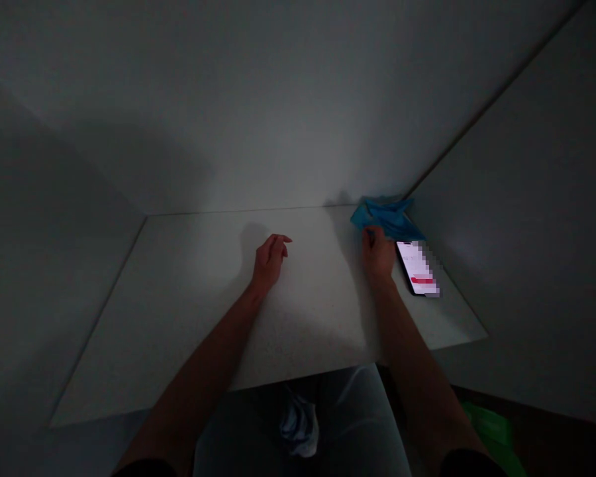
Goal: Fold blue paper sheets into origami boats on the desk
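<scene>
My left hand (271,257) is over the middle of the white table (179,298), its fingers loosely curled and apart, with nothing in them. My right hand (377,252) is at the near edge of a crumpled blue packet (395,217), which lies by the back wall. The fingers of this hand are bent together, and what they pinch, if anything, is too dark and small to make out. Just right of that hand lies a phone (418,268) with its screen lit.
Grey walls (278,132) enclose the table at the back and sides. A bunched striped cloth (299,426) rests on my lap below the front edge. Something green (491,427) is low at the right, on the dark floor.
</scene>
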Demonstrator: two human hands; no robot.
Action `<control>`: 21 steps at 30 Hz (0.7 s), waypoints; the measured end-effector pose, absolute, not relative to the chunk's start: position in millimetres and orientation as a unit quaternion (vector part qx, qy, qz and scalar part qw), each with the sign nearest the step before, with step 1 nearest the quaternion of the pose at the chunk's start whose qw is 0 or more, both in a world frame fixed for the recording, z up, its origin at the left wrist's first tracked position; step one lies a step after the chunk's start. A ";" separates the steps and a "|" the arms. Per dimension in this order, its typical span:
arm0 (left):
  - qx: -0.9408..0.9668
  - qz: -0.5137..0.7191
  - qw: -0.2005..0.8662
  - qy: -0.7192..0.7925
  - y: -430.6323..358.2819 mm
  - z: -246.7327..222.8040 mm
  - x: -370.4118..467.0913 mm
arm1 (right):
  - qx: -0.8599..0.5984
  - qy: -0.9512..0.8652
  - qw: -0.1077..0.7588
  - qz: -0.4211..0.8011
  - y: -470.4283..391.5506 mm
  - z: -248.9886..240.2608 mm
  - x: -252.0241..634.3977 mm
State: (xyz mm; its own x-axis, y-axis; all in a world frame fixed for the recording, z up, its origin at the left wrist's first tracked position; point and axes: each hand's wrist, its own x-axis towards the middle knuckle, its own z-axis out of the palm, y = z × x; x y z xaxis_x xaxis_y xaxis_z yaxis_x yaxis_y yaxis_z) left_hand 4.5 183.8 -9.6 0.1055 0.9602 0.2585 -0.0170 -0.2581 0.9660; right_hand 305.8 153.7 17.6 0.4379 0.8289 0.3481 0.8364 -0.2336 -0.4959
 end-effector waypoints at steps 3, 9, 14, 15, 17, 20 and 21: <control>0.522 0.568 0.490 0.405 191.8 -13.9 5.1 | -0.623 -0.651 0.420 0.106 168.2 24.4 267.4; 0.532 0.570 0.486 0.396 200.2 -13.6 -10.3 | -0.388 -0.583 0.541 0.466 192.6 8.3 188.1; 0.551 0.539 0.510 0.383 205.4 -13.9 -17.6 | -0.360 -0.506 0.532 0.576 197.7 -8.8 182.5; 0.541 0.540 0.521 0.380 207.0 -14.5 -17.8 | -0.355 -0.498 0.532 0.585 198.2 -9.6 183.5; 0.514 0.543 0.550 0.371 210.2 -14.9 -18.0 | -0.348 -0.497 0.529 0.593 199.3 -10.1 184.5; 0.476 0.549 0.585 0.360 213.5 -13.4 -19.0 | -0.343 -0.524 0.533 0.568 202.1 -11.2 184.8; 0.467 0.553 0.587 0.362 214.0 -12.7 -19.3 | -0.346 -0.534 0.540 0.551 203.3 -12.0 185.3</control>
